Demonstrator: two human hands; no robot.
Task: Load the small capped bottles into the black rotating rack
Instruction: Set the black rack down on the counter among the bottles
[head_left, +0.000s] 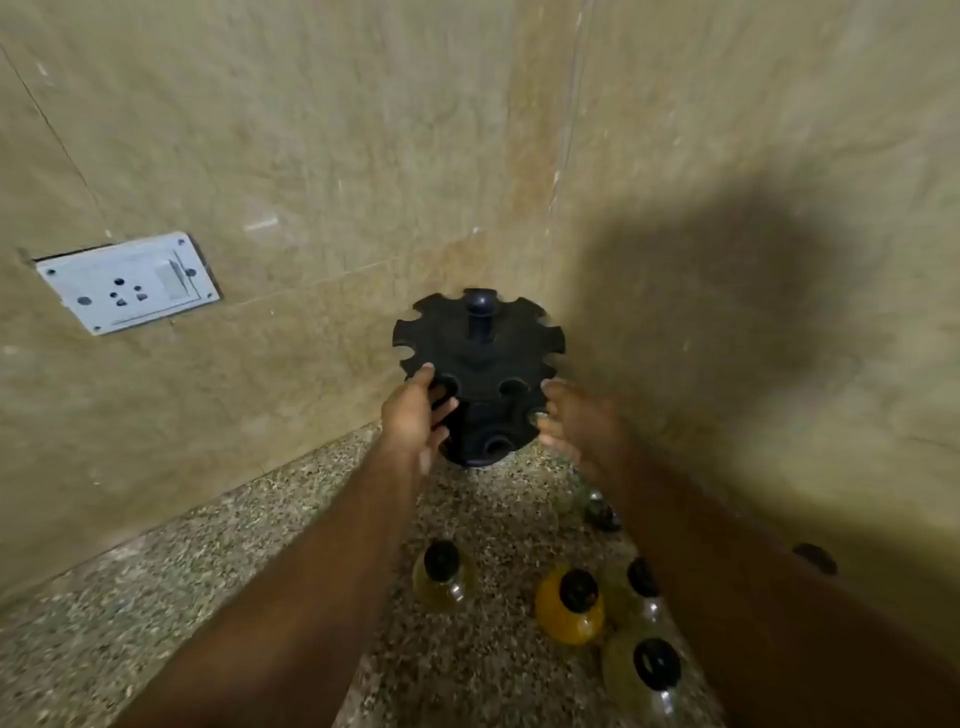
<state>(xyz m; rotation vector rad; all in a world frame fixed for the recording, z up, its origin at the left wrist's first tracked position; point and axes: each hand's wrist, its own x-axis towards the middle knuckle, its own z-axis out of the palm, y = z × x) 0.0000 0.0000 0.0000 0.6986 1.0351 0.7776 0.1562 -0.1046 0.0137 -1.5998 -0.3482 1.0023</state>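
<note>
Capped bottles (655, 675) wait on a speckled counter (208, 561) as two hands reach the black rack (475, 358).

Left hand (413, 415) grips the rack's notched edge — right hand (569, 421), blurred, touches the far side, grip unclear. Rack stands in the tiled corner, slots empty; a wall socket (127, 283) sits left.

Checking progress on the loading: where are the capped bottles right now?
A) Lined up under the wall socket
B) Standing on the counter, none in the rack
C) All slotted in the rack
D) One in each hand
B: the bottles stand on the speckled counter nearer the person, and the rack shows only empty holes, with both hands on its sides.
</note>
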